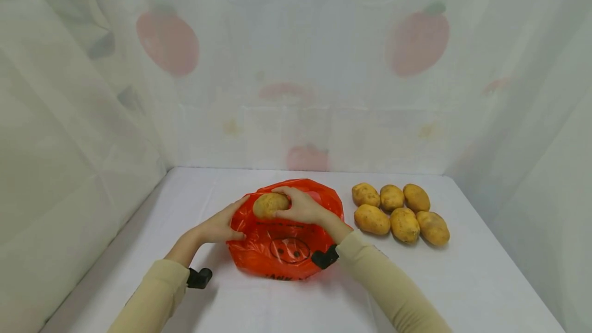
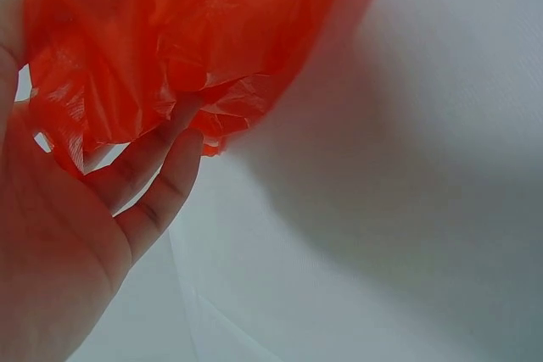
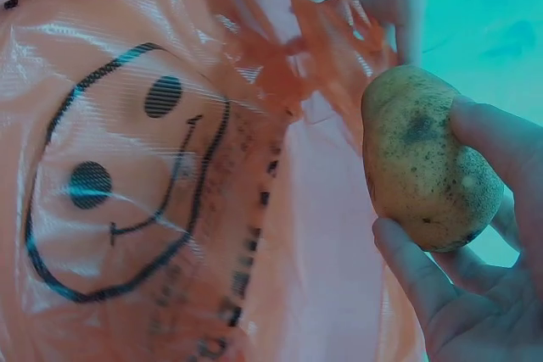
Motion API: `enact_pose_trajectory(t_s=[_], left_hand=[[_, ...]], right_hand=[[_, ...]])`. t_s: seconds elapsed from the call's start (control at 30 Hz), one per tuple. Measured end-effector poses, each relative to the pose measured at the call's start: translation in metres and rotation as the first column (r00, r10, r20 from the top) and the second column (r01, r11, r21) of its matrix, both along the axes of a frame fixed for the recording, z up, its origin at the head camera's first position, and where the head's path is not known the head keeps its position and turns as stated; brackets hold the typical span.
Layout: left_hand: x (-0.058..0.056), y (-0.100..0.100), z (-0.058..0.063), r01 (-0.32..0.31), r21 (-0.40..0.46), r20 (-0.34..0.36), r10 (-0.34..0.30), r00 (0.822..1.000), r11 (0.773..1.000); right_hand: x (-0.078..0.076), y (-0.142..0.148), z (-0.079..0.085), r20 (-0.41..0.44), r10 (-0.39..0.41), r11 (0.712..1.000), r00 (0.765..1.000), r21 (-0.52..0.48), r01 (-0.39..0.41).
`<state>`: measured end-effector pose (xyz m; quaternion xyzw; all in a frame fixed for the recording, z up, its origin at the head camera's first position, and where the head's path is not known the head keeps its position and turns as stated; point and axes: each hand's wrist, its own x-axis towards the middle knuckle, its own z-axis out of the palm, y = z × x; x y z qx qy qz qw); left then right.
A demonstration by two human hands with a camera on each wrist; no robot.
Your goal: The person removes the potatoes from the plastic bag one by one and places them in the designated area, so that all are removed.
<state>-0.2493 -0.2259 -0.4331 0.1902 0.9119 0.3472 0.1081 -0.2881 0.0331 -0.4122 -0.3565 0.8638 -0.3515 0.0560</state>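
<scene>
A red plastic bag [image 1: 291, 251] printed with a smiley face lies at the middle of the white table. My left hand [image 1: 222, 226] grips the bag's left edge; in the left wrist view its fingers [image 2: 161, 184] curl against the crumpled plastic [image 2: 229, 31]. Over the bag, my right hand [image 1: 302, 207] holds a potato [image 1: 270, 205] between thumb and fingers. The right wrist view shows that potato [image 3: 428, 158] up close, speckled with dark spots, beside the bag's printed face [image 3: 127, 175]. Whether anything lies inside the bag, I cannot tell.
Several potatoes sit in two rows right of the bag, among them a front one [image 1: 405, 225] and a back one [image 1: 416, 198]. White cloth walls [image 1: 300, 66] with faded fruit prints enclose the table [image 1: 462, 281] at the back and both sides.
</scene>
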Motion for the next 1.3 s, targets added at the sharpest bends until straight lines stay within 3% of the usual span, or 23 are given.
enact_pose_trajectory(t_s=[0.5, 1.3], left_hand=[[-0.002, 0.000, -0.001, 0.010, 0.012, -0.003, -0.010, 1.000, 1.000], [-0.007, 0.001, -0.003, -0.010, -0.013, 0.002, 0.010, 1.000, 1.000]], right_hand=[[0.004, 0.018, 0.034, -0.011, 0.006, 0.999, 1.000, -0.037, -0.006], [0.011, 0.073, 0.059, -0.008, -0.031, 0.988, 0.999, -0.153, 0.030]])
